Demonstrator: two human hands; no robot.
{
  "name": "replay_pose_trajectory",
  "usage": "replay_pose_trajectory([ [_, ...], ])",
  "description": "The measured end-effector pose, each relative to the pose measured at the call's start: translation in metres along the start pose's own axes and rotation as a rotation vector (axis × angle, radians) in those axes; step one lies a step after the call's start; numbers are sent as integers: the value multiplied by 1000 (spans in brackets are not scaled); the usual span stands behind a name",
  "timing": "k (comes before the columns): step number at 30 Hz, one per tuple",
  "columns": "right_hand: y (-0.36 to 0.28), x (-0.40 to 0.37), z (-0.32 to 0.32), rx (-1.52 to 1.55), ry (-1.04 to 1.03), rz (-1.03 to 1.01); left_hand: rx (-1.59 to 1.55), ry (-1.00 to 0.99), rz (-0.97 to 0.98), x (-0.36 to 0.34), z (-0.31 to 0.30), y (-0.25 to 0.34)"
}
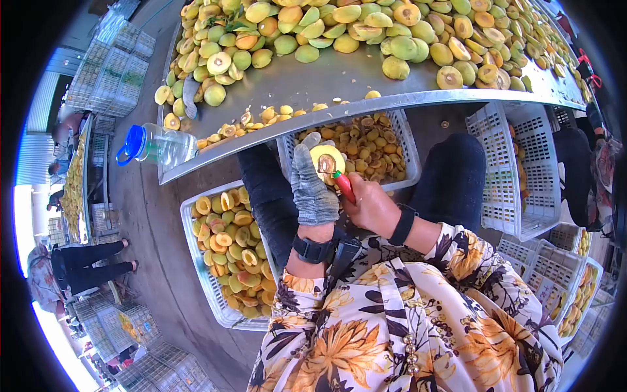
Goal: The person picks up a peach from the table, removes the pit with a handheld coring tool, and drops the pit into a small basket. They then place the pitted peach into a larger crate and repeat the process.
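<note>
My left hand, in a grey knit glove, is closed on a halved yellow stone fruit, like a peach or an apricot. Its cut face is turned up, with the brown pit or pit hollow in the middle. My bare right hand grips a small hand tool with a red handle and a green collar. The tool's tip is at the lower edge of the cut face; its exact shape is too small to make out. Below both hands, a white crate between my knees holds cut fruit pieces.
A metal table heaped with halved fruit spans the front. On its left corner lies a water bottle with a blue cap. A fruit-filled crate stands by my left leg; white crates stand at right. Other people are around.
</note>
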State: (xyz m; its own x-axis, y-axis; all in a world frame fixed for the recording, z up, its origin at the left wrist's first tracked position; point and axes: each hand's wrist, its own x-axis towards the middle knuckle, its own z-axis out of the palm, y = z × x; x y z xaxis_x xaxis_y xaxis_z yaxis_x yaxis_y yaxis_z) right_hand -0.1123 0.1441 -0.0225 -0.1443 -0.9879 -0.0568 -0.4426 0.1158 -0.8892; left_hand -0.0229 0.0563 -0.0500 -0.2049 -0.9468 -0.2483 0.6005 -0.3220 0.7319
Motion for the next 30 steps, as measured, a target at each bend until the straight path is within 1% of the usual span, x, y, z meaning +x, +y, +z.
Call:
replay_pose_trajectory([
  [1,0,-1,0,1,2,3,1,-1,-3,-1,0,-1],
  [3,-1,-3,1,29,23,9,277,-42,201,-3,3,-3],
  [4,-1,-5,3,29,23,12,277,-42,198,-4,4,-2],
  [6,-1,-10,8,45,14,24,215,-62,67,-7,6,5],
  [7,0,-9,6,45,14,24,214,-62,68,-7,8,13],
  [9,4,-6,0,54,-163,46,177,-212,-312,-5,7,34],
  [10,8,-4,0,74,-179,25,130,-227,-357,1,2,33],
  [11,10,-4,-2,75,-184,23,129,-222,-353,3,0,34],
  [13,11,-2,-6,69,-234,-67,110,-308,-412,4,-2,37],
  [14,10,0,-7,71,-239,-70,112,-312,-424,4,-3,39],
  [15,5,1,-10,132,-321,24,115,-307,-424,3,-3,38],
  [16,0,1,-13,194,-400,120,134,-309,-369,2,-3,37],
  [17,-6,2,-18,197,-401,123,151,-313,-315,1,-4,36],
  [18,-15,4,-25,283,-502,242,151,-312,-315,2,-5,35],
  [19,-19,5,-28,368,-604,363,156,-368,-295,4,-9,33],
  [20,-18,4,-27,367,-609,363,160,-422,-272,6,-12,31],
  [21,-16,3,-25,345,-612,352,159,-417,-268,9,-17,30],
  [23,-17,3,-23,324,-618,340,205,-510,-353,14,-27,30],
  [24,-21,4,-24,332,-639,361,206,-507,-352,12,-24,32],
  [26,-26,7,-27,339,-662,379,83,-478,-335,8,-17,37],
  [28,-29,11,-28,686,-767,616,84,-436,-329,3,-10,43],
  [29,-29,11,-27,687,-769,618,85,-397,-325,1,-6,46],
  [30,-30,11,-27,789,-783,648,139,-369,-326,1,-3,48],
])
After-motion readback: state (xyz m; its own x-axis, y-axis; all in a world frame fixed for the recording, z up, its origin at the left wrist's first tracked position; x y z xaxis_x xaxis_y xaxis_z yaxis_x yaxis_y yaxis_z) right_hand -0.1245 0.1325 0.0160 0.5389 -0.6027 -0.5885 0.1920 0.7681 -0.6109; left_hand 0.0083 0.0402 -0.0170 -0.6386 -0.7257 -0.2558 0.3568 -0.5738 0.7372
